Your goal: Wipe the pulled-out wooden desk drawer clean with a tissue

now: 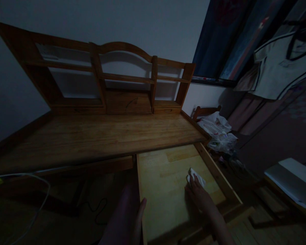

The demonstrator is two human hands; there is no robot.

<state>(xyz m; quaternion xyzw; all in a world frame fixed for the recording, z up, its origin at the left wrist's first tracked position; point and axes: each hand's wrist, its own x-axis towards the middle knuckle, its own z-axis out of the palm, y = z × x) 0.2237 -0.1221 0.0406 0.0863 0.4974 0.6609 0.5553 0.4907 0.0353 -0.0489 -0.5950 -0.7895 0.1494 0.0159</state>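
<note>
A wooden drawer (163, 197) with a pale bottom is pulled out from under the desk. My right hand (197, 195) presses a crumpled white cloth (199, 179) against the drawer's bottom, right of its middle, with the fingers closed over it. At the drawer's left side, my left hand (139, 219) grips the edge. Its thumb shows along the rim, while the other fingers are mostly hidden below.
The wooden desk (112, 132) carries a shelf unit (129, 102) against the wall. Plastic bags (216, 124) rest on a chair at right. A white cable (47, 190) hangs at left. A low table (293, 190) stands at far right, below a hanging shirt (280, 64).
</note>
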